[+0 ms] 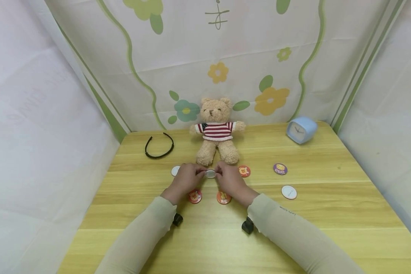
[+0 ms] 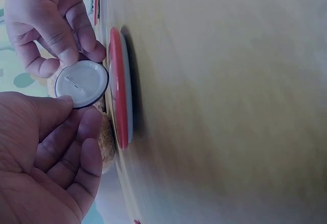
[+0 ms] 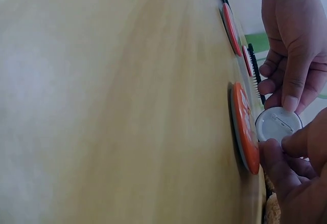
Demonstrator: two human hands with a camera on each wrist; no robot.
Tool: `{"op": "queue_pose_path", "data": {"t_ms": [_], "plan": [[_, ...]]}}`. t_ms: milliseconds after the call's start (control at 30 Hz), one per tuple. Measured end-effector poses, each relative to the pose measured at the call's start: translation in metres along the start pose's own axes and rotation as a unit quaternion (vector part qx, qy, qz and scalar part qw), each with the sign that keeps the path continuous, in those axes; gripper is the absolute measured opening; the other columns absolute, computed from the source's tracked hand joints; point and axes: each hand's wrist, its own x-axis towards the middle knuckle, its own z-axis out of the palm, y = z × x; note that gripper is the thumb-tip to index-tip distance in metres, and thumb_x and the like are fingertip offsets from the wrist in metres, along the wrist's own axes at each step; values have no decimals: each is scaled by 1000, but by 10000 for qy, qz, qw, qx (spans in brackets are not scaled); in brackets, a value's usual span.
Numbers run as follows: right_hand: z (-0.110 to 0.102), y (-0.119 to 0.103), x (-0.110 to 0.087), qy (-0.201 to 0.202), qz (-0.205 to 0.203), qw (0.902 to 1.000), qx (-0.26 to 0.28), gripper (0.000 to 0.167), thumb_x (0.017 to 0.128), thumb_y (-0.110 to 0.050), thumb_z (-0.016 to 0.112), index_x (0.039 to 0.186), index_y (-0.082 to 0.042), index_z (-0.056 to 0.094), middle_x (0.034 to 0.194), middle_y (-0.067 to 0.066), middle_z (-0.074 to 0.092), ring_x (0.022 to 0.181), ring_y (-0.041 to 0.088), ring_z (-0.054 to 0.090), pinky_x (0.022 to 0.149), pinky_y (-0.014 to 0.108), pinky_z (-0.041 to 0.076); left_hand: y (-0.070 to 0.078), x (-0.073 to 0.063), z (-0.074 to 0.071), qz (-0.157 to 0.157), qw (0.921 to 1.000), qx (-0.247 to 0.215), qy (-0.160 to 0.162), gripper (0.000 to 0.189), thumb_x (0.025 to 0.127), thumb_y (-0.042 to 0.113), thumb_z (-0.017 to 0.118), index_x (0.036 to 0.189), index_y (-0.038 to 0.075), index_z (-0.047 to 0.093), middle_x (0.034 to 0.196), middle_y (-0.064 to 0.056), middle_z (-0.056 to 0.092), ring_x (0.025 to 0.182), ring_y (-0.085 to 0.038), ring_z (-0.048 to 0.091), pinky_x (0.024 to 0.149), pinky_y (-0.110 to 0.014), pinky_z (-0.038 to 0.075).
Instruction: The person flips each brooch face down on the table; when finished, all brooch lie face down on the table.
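Wood-grained table (image 1: pixel 212 243); left hand (image 1: pixel 185 179) and right hand (image 1: pixel 232 180) pinch a smooth round badge (image 2: pixel 88 83).

Badges (image 1: pixel 280 169), right sleeve (image 1: pixel 294 230), left curtain (image 1: pixel 34 99): lettering (image 1: pixel 287 210) too small or faint to read.

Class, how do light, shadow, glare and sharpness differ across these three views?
Head view: bright, fairly even light, numerals on the clock too small to read; left wrist view: dimmer, tabletop grain blurred, soft shadow beside the red badge, pin on the held badge discernible; right wrist view: pale sheen at left, dark shadow along the orange badge.
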Motion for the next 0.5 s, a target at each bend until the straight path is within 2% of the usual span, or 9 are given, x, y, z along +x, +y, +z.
{"op": "queue_pose_path", "data": {"t_ms": [200,367,500], "plan": [[1,0,-1,-89,-127,9999,51,17,95,-2,78,109,-9,71,101,7,79,86,18,72,77,37,62,-2,0,2,-145,9999,-58,37,13,106,18,74,112,12,83,93,-1,82,76,-11,72,69,-31,59],[2,-1,0,-231,-207,9994,139,24,92,2,78,114,-6,76,103,7,80,88,16,73,79,35,63,-1,-2,2,-292,9992,-229,-127,17,101,14,79,118,11,79,94,-3,83,83,-13,78,76,-34,64],[3,0,0,-277,-325,9991,13,29,90,2,81,118,-4,80,103,8,82,90,19,75,81,38,64,0,-4,2,-268,9989,-188,-321,25,98,11,83,123,11,78,99,-3,83,90,-17,78,82,-37,64]]}}
